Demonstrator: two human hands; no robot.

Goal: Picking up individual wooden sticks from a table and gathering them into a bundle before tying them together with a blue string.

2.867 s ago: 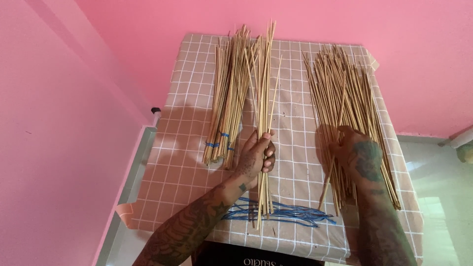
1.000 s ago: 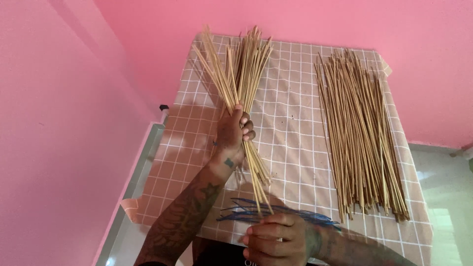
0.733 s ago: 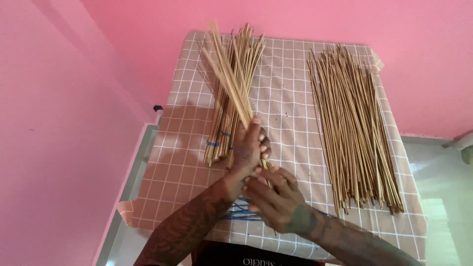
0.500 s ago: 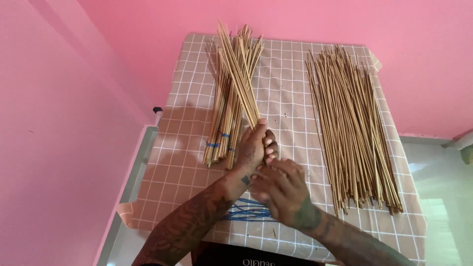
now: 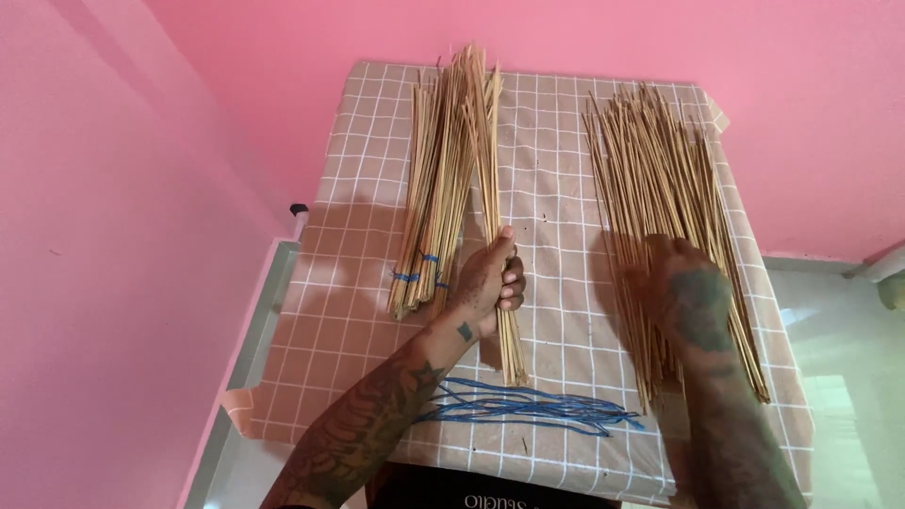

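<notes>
At a checked-cloth desk (image 5: pixel 566 141), the left hand (image 5: pixel 487 283) has its fingers clamped on a small bunch of sticks (image 5: pixel 492 179) (beside a tied bundle (image 5: pixel 436 188)); the right hand (image 5: pixel 681 287) lies flat, fingers spread, on the loose pile (image 5: pixel 650 160). Squaring the ends seems wise before reaching for the blue ties (image 5: pixel 528 407).

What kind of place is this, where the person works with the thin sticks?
Probably a small home or workshop corner for handwork, though that is a guess. A small table with a checked cloth stands against plain pink walls; it bears loose sticks, tied bundles and blue strings.
</notes>
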